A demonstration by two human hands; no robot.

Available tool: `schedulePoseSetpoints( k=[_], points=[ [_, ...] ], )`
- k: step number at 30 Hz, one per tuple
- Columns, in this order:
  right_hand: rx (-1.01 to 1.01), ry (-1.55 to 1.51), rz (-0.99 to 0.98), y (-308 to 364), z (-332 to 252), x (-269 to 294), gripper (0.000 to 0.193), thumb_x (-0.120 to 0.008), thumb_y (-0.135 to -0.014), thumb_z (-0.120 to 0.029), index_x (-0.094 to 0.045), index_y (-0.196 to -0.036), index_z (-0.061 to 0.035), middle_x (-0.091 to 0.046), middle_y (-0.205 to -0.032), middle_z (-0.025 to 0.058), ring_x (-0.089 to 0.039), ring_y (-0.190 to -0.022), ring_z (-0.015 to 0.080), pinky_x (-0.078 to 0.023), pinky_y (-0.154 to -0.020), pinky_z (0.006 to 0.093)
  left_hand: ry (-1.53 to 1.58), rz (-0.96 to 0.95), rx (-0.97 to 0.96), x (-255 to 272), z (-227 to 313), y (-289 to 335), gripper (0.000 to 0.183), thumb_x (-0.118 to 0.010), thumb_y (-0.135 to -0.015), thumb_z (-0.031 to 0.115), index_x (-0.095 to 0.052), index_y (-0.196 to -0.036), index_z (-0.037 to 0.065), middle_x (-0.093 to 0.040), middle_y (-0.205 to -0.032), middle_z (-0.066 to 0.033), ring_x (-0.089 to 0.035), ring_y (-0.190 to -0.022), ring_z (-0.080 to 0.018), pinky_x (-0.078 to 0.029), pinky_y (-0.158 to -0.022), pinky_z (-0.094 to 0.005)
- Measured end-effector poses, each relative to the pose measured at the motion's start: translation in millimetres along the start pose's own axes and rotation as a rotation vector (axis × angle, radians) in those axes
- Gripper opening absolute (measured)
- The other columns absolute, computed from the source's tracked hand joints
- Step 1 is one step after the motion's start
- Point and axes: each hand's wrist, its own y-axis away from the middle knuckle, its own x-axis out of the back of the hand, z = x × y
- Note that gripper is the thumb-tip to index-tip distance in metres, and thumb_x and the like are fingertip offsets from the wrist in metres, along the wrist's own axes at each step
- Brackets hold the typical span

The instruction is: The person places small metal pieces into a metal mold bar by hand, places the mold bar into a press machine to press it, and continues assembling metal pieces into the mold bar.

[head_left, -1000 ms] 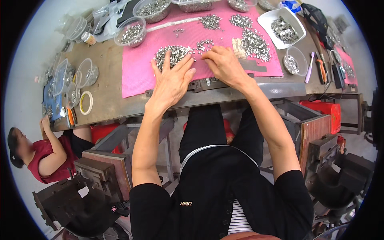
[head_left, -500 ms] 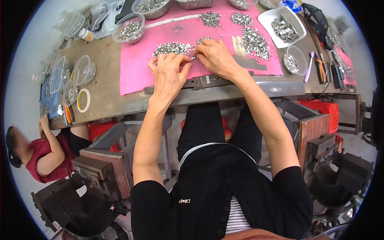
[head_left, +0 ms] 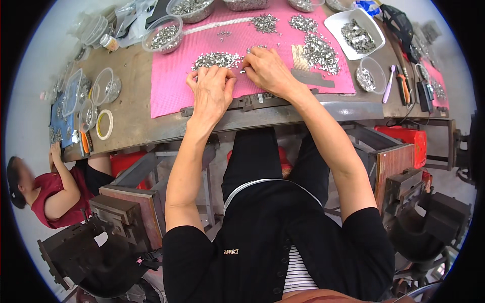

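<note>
Small silvery metal pieces (head_left: 217,59) lie in a loose pile on the pink textured mat (head_left: 172,93). At the pile's near edge is my left hand (head_left: 211,90), its fingers bent and closed together, tips hidden. Just to its right, my right hand (head_left: 268,71) is curled in a pinch beside a smaller heap of pieces (head_left: 256,48). Anything between the fingertips of either hand is too small or hidden to make out. Below both hands, a dark metal bar fixture (head_left: 247,102) runs along the bench's front edge.
More heaps of metal pieces (head_left: 322,53) lie at the mat's right, by a flat grey strip (head_left: 312,78). A white tray (head_left: 331,24), round clear tubs (head_left: 147,43), a tape roll (head_left: 104,124) and orange-handled pliers (head_left: 402,88) surround the mat. A co-worker (head_left: 53,194) sits at left.
The view has shifted slightly. My left thumb and fingers have moved a little at the pile's edge, and my right hand stays in its pinch in nearly the same place.
</note>
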Motion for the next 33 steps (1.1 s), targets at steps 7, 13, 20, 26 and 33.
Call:
schedulePoseSetpoints(
  k=[7,13,20,26,33],
  points=[
    [0.033,-0.033,0.024,14,0,25,0.008,-0.064,-0.085,-0.011,-0.062,-0.090,-0.0053,-0.061,-0.086,0.0089,-0.061,-0.086,0.0289,-0.042,-0.080,0.0407,-0.081,-0.037,-0.022,3,3,-1,0.006,-0.072,-0.088,0.015,-0.069,-0.092,0.011,-0.064,-0.087,-0.0011,-0.057,-0.091,-0.0227,-0.031,-0.097,-0.0485],
    [-0.094,-0.165,-0.069,67,-5,73,0.010,-0.067,-0.086,-0.005,-0.061,-0.093,-0.0031,-0.062,-0.091,0.0086,-0.062,-0.088,0.0257,-0.044,-0.080,0.0370,0.185,-0.010,-0.154,-10,39,7,0.009,-0.070,-0.087,0.010,-0.064,-0.093,0.010,-0.061,-0.089,-0.0045,-0.057,-0.095,-0.0248,-0.034,-0.097,-0.0449],
    [0.049,-0.025,0.009,85,-16,69,0.018,-0.067,-0.081,0.000,-0.058,-0.096,-0.0022,-0.059,-0.098,0.0108,-0.058,-0.090,0.0287,-0.045,-0.079,0.0385,0.203,0.001,-0.229,-27,61,11,0.014,-0.073,-0.084,0.009,-0.065,-0.095,0.008,-0.064,-0.091,-0.0045,-0.060,-0.092,-0.0240,-0.035,-0.097,-0.0425],
    [0.126,0.091,0.026,88,-18,65,0.019,-0.067,-0.079,-0.002,-0.059,-0.096,-0.0021,-0.057,-0.097,0.0109,-0.057,-0.089,0.0289,-0.045,-0.079,0.0390,0.173,0.034,-0.255,-33,63,12,0.016,-0.075,-0.081,0.008,-0.067,-0.094,0.008,-0.065,-0.091,-0.0030,-0.061,-0.092,-0.0232,-0.036,-0.102,-0.0465],
    [0.115,-0.009,0.067,89,-15,68,0.017,-0.068,-0.082,-0.001,-0.063,-0.098,-0.0028,-0.063,-0.100,0.0086,-0.060,-0.090,0.0283,-0.046,-0.079,0.0382,0.161,0.079,-0.270,-34,62,18,0.017,-0.075,-0.081,0.013,-0.069,-0.096,0.010,-0.063,-0.092,-0.0036,-0.060,-0.095,-0.0233,-0.033,-0.107,-0.0538]
  ],
)
